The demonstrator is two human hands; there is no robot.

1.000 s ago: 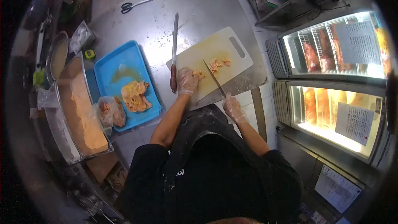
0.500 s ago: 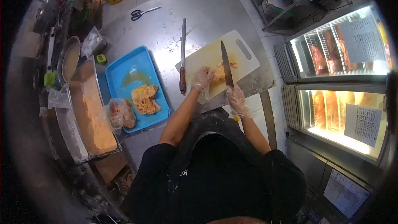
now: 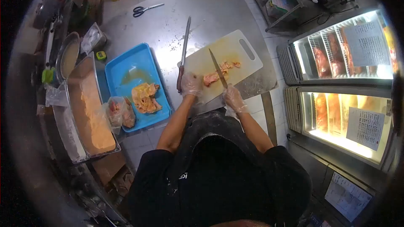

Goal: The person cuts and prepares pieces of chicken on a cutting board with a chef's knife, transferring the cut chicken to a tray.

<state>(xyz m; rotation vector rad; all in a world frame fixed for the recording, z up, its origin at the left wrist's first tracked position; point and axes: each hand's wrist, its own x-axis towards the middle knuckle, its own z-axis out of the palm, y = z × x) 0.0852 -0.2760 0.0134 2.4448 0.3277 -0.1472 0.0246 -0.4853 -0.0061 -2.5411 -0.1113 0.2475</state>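
Note:
In a clear glove, my right hand (image 3: 234, 100) grips a long knife (image 3: 217, 67), whose blade lies across cut pieces of meat (image 3: 222, 74) on the white cutting board (image 3: 240, 65). My left hand (image 3: 192, 85), also gloved, is at the board's left edge, left of the meat and near the wooden handle of the sharpening rod (image 3: 184, 46); its fingers are too blurred to read. Left of it, a blue tray (image 3: 155, 65) bears a larger piece of meat (image 3: 145, 98) and a plastic bag with meat (image 3: 120, 112).
Scissors (image 3: 147, 9) lie at the far side of the metal table (image 3: 202, 4). A metal container of orange-toned powder (image 3: 94, 117) stands on the left, near a round bowl (image 3: 69, 59). Lit glass-fronted cabinets (image 3: 345, 117) stand on the right.
My left hand has moved left, off the meat. My right hand and the knife have shifted left, the blade now tilting further left. More of the meat pieces shows.

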